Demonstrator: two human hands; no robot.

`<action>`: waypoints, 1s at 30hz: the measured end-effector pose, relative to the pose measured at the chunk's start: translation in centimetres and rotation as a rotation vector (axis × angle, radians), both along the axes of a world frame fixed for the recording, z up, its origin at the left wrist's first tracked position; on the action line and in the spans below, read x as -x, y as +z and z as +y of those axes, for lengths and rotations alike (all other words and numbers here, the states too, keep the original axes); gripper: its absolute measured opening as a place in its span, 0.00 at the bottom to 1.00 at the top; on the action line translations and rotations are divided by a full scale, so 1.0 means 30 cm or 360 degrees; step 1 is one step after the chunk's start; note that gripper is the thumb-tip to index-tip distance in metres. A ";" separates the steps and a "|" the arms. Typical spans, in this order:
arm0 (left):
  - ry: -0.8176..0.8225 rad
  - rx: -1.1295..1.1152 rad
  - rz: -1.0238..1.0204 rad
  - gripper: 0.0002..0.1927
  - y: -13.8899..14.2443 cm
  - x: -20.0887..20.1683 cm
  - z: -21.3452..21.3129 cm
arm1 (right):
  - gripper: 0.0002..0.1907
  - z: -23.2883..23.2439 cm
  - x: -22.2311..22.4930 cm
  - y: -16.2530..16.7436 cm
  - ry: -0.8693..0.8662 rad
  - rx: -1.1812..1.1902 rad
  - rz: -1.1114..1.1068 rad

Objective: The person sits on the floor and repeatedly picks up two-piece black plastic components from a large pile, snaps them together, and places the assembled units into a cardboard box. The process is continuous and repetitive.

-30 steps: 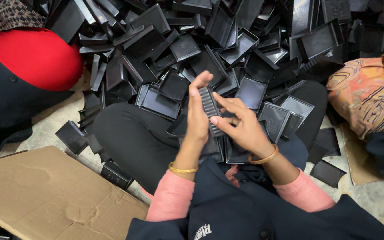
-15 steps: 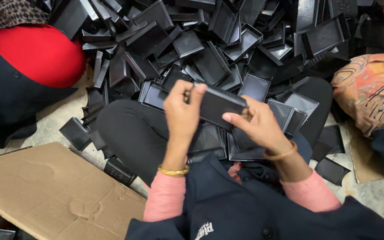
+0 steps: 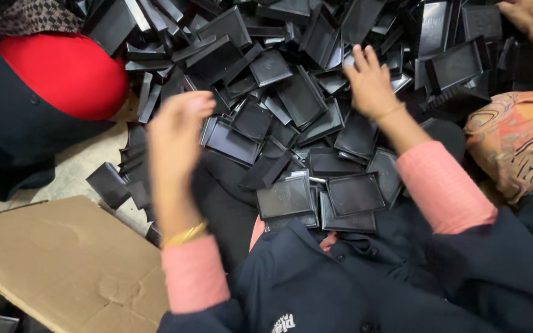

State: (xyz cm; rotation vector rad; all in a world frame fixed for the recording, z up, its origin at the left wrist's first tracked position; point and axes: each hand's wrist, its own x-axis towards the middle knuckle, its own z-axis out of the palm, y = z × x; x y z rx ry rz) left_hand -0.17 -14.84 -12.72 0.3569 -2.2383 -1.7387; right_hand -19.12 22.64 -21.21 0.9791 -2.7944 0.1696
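A big heap of black plastic trays [image 3: 303, 92] fills the floor in front of me. My right hand [image 3: 368, 80] reaches out over the heap with fingers apart, touching the trays and holding nothing. Blurred from motion, my left hand [image 3: 177, 132] hangs raised above the heap's left edge. Its fingers are loosely curled and nothing shows in it. Two flat black trays [image 3: 285, 198] lie side by side on my lap, the other tray [image 3: 356, 194] just to the right. Both wrists carry thin gold bangles and pink cuffs.
A sheet of brown cardboard [image 3: 63, 265] lies at the lower left. A person in red and dark cloth [image 3: 63, 74] sits at the left. Another person's hand [image 3: 525, 15] reaches into the heap at the top right, above an orange patterned cloth [image 3: 513, 142].
Both hands held one black tray together over my lap. They have let it go and parted: the right went forward onto the heap, the left swung out to the left.
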 end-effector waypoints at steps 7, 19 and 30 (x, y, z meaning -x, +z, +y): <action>-0.0435 0.1407 -0.1108 0.36 -0.217 0.319 0.226 | 0.15 0.040 -0.283 0.212 0.0032 0.0326 -0.0663; -0.0422 -0.1660 0.0297 0.37 0.002 -0.013 0.445 | 0.33 -0.147 -0.563 0.388 -0.0153 0.1747 -0.1815; -0.0139 -0.1574 0.0199 0.28 -0.037 0.000 0.532 | 0.36 -0.197 -0.621 0.427 -0.0140 0.1732 -0.1440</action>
